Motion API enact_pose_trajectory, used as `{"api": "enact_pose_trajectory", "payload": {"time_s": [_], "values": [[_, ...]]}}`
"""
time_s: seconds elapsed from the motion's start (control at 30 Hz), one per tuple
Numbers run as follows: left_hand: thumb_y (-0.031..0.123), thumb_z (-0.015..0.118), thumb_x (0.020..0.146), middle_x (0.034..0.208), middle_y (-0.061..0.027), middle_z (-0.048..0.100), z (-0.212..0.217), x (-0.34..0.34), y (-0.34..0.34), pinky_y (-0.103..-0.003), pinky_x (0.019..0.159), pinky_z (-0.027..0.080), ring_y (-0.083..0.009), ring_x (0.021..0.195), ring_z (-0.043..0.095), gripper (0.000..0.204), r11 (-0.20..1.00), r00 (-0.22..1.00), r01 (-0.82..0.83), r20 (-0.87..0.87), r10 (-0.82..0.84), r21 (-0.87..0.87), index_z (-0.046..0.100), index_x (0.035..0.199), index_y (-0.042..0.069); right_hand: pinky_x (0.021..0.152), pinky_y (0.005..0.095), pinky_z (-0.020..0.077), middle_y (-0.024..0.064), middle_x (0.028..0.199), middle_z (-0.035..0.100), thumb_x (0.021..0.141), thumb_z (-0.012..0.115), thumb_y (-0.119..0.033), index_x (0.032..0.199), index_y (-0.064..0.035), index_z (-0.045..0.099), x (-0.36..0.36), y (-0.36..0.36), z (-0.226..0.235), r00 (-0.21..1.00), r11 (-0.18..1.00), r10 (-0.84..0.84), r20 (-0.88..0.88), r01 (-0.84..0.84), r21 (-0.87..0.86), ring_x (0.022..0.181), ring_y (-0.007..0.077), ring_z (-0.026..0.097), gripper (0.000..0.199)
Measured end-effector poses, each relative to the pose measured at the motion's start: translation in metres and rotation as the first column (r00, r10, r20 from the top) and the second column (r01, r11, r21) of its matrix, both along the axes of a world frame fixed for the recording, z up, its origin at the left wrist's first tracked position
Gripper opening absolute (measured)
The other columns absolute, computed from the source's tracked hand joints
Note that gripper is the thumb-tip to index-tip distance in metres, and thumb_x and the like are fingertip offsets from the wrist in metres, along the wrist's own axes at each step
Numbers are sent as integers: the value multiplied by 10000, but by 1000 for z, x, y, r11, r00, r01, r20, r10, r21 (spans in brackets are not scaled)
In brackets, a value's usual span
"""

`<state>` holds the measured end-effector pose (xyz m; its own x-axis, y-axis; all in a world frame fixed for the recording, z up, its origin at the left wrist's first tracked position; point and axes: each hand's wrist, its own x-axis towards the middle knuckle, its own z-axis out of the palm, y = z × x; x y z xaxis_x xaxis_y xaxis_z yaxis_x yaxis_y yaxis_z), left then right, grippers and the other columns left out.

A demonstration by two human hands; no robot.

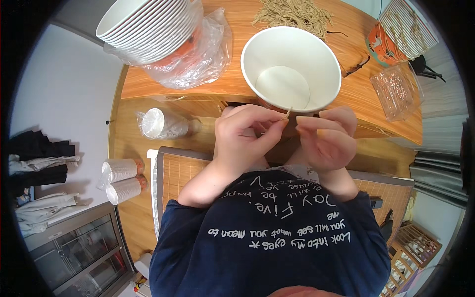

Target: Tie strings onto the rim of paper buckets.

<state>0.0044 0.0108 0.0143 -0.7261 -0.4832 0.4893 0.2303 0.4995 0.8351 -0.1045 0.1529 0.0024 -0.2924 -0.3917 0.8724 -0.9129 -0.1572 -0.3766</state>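
Observation:
My left hand (250, 131) is closed, its thumb and forefinger pinching a short bit of tan twine (289, 114) whose end sticks up between the fingertips. Just to the right is my right hand (329, 136), its fingers loosely bent and apart, with nothing visible in them. Both hands are in front of the near rim of a large white paper bucket (282, 84) on the wooden table. Behind the bucket lies a tangled heap of tan twine (294, 17).
Nested white paper buckets (148, 29) in clear plastic stand at the table's left. At right are another stack wound with twine (405, 32), a clear plastic box of small beads (395, 91) and dark-framed glasses (357, 66). Wrapped cup stacks (123, 171) lie on the floor.

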Motion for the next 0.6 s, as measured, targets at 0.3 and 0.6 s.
{"api": "enact_pose_trajectory", "payload": {"time_s": [0.3,0.6], "values": [[26,786,706,731,-30,705,-3,3,2,-229,582,446,-110,550,627,124,999,999,-32,32,31,34,728,812,55,769,293,377,-79,985,735,717,779,-107,941,-151,633,-3,-10,4,987,997,-76,-139,79,15,899,162,538,271],[22,784,680,763,-30,704,2,5,3,-293,672,456,-185,688,654,175,987,997,-73,-43,67,-145,710,828,78,797,355,377,-47,958,731,767,780,-61,1025,-148,527,0,-9,14,982,988,-75,-171,96,118,928,199,536,372]]}}
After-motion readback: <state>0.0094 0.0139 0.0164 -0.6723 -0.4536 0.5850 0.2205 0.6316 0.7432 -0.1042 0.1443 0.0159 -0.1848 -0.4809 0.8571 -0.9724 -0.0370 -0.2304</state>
